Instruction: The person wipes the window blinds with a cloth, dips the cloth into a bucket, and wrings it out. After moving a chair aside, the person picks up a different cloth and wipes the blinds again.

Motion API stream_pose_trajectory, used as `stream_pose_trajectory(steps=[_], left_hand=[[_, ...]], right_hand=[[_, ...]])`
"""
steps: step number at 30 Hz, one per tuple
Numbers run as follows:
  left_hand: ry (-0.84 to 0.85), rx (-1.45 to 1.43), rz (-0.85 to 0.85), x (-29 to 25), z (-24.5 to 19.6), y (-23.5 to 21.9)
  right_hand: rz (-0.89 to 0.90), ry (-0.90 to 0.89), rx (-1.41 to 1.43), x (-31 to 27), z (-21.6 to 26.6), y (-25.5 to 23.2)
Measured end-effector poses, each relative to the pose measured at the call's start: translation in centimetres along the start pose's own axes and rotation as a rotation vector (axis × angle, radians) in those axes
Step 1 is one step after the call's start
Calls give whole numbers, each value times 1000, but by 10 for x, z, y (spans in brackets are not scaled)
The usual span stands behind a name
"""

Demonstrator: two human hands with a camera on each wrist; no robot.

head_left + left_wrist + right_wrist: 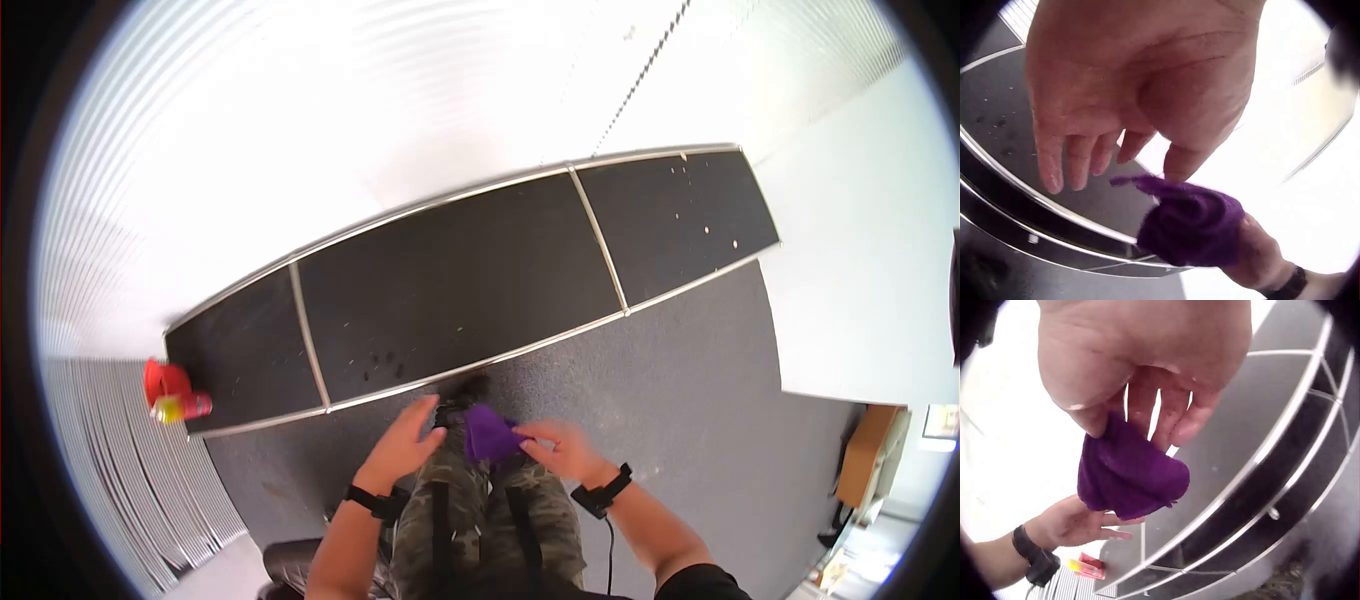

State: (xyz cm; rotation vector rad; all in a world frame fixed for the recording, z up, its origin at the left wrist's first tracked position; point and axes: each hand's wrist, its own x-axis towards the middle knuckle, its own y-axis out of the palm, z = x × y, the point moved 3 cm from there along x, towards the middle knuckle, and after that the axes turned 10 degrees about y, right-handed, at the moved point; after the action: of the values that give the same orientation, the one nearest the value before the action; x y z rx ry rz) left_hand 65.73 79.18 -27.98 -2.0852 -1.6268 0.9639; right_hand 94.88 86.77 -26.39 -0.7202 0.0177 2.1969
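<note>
A purple cloth (488, 436) hangs folded in front of the person's legs. My right hand (570, 452) pinches it at its right edge, and in the right wrist view the cloth (1129, 472) drops below the thumb and fingers in soft folds. On the other side of the cloth is my left hand (400, 448), its fingers extended and holding nothing. In the left wrist view the left thumb (1184, 161) overlaps the upper edge of the cloth (1191, 222), while the other fingers point downward, spread apart.
A long black-topped table (450, 280) with metal edging runs along the white wall ahead. At its left end are a red container (165, 380) and a pink bottle with a yellow top (180, 407). Light specks dot the right panel. Brown furniture (868, 455) stands far right.
</note>
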Motion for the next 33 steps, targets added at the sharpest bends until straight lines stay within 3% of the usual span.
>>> stream_pose_trajectory(steps=[2,3,5,9,11,13,14,17,19,21,23,26,27,29,33], left_hand=[[-14,-595,-19,-25,-70,-19],[-9,-582,-70,-37,-93,-29],[185,-632,-154,-65,-132,-55],[198,-509,-441,-135,-176,-114],[195,-488,-588,-174,-197,-133],[373,-82,-746,-209,-222,-146],[355,-57,-783,-224,-234,-151],[367,-137,-983,-289,-205,-186],[386,-334,-1095,-325,-185,-194],[240,-335,-1164,-361,-173,-203],[241,-279,-1232,-390,-153,-215],[219,-219,-1289,-440,-120,-228],[190,-212,-1302,-456,-112,-232],[177,-150,-1297,-486,-100,-240],[25,-112,-1397,-542,-63,-245]], right_hand=[[18,-306,-30,-11,59,-6],[43,-349,-45,-20,88,-6],[123,-340,127,-36,138,-1],[294,-490,209,-61,206,21],[413,-425,251,-70,227,32],[485,-507,200,-78,246,42],[524,-567,155,-83,259,47],[611,-691,-46,-89,308,116],[696,-797,-174,-101,334,153],[793,-857,-573,-109,357,198],[919,-990,-509,-116,381,241],[1105,-729,-141,-123,402,317],[1144,-749,-164,-125,410,344],[1075,-723,-248,-129,423,395],[975,-907,-456,-148,448,476]])
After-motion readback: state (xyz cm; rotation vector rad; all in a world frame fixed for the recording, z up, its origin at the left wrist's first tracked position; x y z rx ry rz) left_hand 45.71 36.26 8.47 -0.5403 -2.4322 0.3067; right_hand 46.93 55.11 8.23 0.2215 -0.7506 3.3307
